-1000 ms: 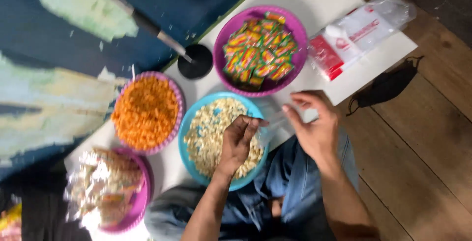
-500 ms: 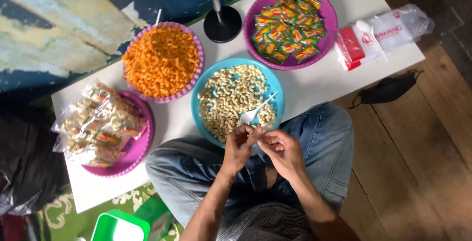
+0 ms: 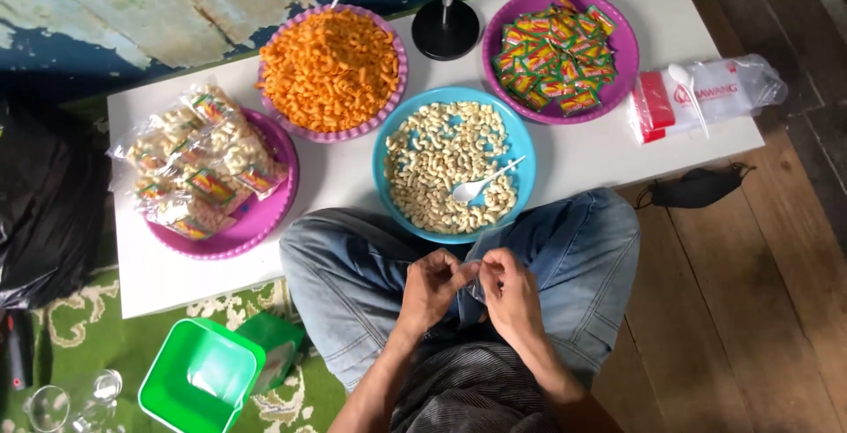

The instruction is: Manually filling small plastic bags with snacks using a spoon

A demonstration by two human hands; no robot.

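barely visible: small clear bag (image 3: 474, 276) pinched between left hand (image 3: 432, 287) and right hand (image 3: 510, 296), lower centre above jeans | counts: three purple bowls, one blue bowl (image 3: 522, 146), one white spoon (image 3: 481, 183) in it | bottle upper centre cut off

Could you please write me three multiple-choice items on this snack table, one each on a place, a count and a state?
1. Where does the white spoon lie?
A. in the blue bowl
B. on the floor
C. in the green tub

2. How many purple bowls stand on the table?
A. one
B. three
C. five

3. How are the left hand and right hand?
A. apart on the table
B. close together over the lap
C. inside bowls

Answers: 1 A, the spoon rests on pale snacks; 2 B, three purple rims show; 3 B, fingertips meet above the jeans.
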